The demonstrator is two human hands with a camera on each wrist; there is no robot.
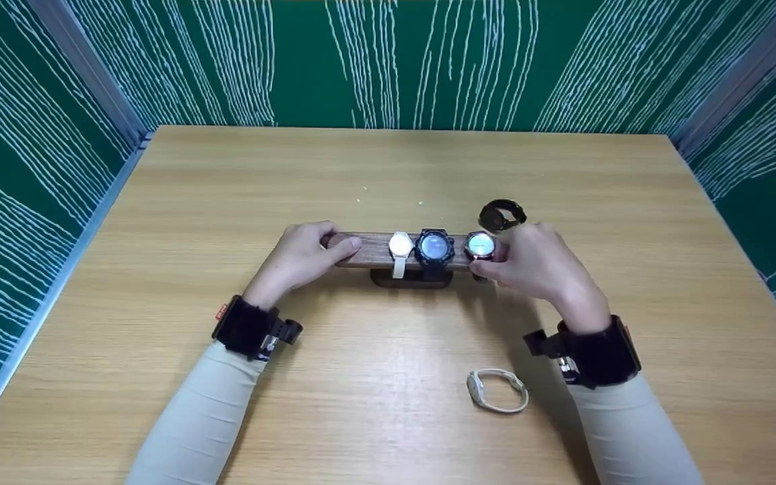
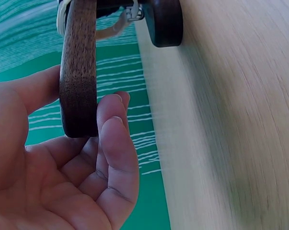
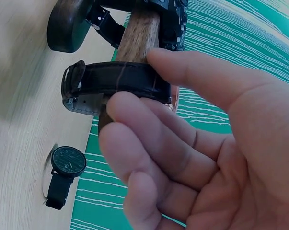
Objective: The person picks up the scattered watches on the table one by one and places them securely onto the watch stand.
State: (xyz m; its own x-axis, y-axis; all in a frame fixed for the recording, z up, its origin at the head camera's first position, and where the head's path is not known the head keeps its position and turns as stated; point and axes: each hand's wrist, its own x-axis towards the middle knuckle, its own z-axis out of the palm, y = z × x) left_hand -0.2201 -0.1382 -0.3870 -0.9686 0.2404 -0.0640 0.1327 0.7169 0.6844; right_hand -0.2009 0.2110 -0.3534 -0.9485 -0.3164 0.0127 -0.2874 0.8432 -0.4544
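Observation:
A wooden watch stand, its dark brown bar raised on an oval base, is at mid-table in the head view. My left hand grips the bar's left end, thumb on the front and fingers curled behind. Around the bar sit a white watch and, beside it, a chunky black watch. Near the right end, my right hand pinches a round-faced watch between thumb and fingers. Its black leather strap loops around the bar in the right wrist view, with the buckled part hanging behind.
Behind my right hand, a black watch lies on the wooden table. A pale watch with a closed band lies nearer me, front right. Green patterned panels border the table.

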